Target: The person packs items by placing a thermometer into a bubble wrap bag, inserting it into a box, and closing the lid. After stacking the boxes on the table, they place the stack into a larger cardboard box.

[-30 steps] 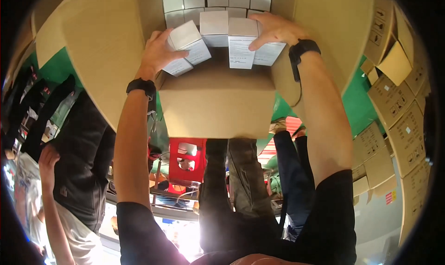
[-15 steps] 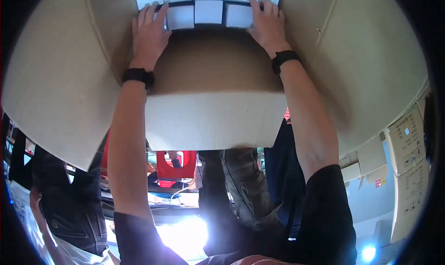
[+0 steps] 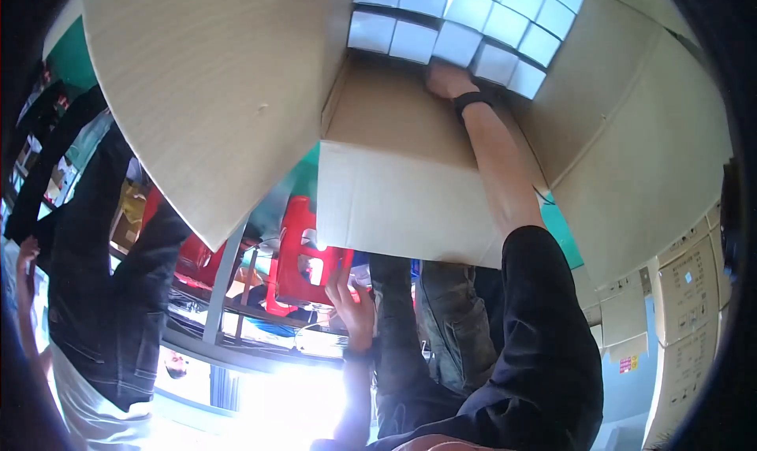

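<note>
Inside the cardboard carton (image 3: 394,108), the right hand (image 3: 449,80), its closure unclear, is apparently aligning white boxes (image 3: 456,42); outside, the left hand (image 3: 352,306) is hovering open. Even pressure is probably being needed next.

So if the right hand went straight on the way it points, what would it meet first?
Probably the white box in the middle of the nearest row; the right hand may already be touching it, though depth is unclear.

carrier: open cardboard carton (image 3: 382,108) | inside: white boxes (image 3: 459,41), packed in rows
</note>
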The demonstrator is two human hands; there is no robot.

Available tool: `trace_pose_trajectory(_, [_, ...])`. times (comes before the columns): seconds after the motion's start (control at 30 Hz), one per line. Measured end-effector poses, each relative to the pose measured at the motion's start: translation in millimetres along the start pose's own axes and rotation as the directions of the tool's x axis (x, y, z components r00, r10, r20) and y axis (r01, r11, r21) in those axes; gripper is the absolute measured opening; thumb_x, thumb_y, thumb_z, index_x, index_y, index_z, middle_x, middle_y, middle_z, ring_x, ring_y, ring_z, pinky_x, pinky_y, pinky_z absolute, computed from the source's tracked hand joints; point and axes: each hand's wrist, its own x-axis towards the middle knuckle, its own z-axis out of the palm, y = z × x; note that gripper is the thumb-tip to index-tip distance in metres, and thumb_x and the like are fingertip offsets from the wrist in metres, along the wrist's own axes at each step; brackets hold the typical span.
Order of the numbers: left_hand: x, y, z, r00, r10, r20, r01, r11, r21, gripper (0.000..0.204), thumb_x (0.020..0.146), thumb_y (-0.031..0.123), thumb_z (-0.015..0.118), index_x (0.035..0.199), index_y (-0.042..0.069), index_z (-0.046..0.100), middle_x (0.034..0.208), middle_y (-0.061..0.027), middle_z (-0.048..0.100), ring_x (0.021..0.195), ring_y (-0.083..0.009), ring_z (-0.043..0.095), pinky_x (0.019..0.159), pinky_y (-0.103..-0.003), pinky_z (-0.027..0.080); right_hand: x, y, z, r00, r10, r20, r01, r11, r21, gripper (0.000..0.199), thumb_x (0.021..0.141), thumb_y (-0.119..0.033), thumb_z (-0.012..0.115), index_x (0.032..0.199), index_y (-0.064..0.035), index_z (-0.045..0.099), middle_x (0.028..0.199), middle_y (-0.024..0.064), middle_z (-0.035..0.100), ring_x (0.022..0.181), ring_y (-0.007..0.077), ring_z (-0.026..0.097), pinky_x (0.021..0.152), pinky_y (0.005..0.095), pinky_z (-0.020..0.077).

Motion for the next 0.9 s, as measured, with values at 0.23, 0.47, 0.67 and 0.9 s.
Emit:
trace_pose_trajectory(0.23, [-126, -96, 26, 0.884, -0.420, 0.206, 0.429, 0.903, 0.000, 0.039, 0.084, -0.001, 0.057, 0.123, 0.002, 0.055, 0.119, -0.0178, 0.056, 0.112, -0.0355, 0.053, 0.094, -0.045, 0.045, 9, -29, -25, 0.989, 0.099, 0.111, -0.121, 0.970, 0.209, 0.040, 0.092, -0.022, 0.045, 0.123, -0.0007, 0.058, 0.127, 0.0212, 0.060, 0.115, 0.0366, 0.059, 0.099, 0.0413, 0.0465])
trace_pose_trajectory(0.47, [-208, -166, 74, 0.977, -0.197, 0.077, 0.194, 0.691, -0.696, 0.035, 0.089, 0.003, 0.054, 0.124, 0.002, 0.054, 0.118, -0.0146, 0.059, 0.111, -0.0259, 0.058, 0.090, -0.037, 0.051, 36, -102, -26, 0.993, -0.104, -0.063, 0.116, 0.959, 0.259, 0.044, 0.090, -0.024, 0.049, 0.129, -0.0035, 0.056, 0.130, 0.0214, 0.058, 0.121, 0.0389, 0.054, 0.103, 0.0451, 0.0433])
trace_pose_trajectory(0.67, [-184, -72, 31, 0.666, -0.570, 0.482, 0.746, 0.519, -0.417, 0.033, 0.093, 0.005, 0.053, 0.125, 0.001, 0.055, 0.121, -0.0135, 0.060, 0.112, -0.0222, 0.060, 0.091, -0.034, 0.050, 22, -81, -53, 0.997, -0.001, 0.078, -0.018, 0.969, 0.247, 0.051, 0.093, -0.032, 0.046, 0.136, -0.0048, 0.051, 0.141, 0.0197, 0.049, 0.134, 0.0369, 0.041, 0.112, 0.0444, 0.0331])
trace_pose_trajectory(0.9, [-162, -30, 35, 0.703, -0.366, 0.610, 0.691, 0.555, -0.464, 0.030, 0.095, 0.010, 0.057, 0.124, 0.001, 0.057, 0.111, -0.0090, 0.065, 0.109, -0.0181, 0.061, 0.092, -0.031, 0.049, -68, 25, -58, 0.999, -0.030, 0.036, 0.019, 0.959, 0.282, 0.056, 0.097, -0.040, 0.040, 0.139, -0.0037, 0.048, 0.142, 0.0199, 0.048, 0.132, 0.0372, 0.044, 0.111, 0.0427, 0.0335])
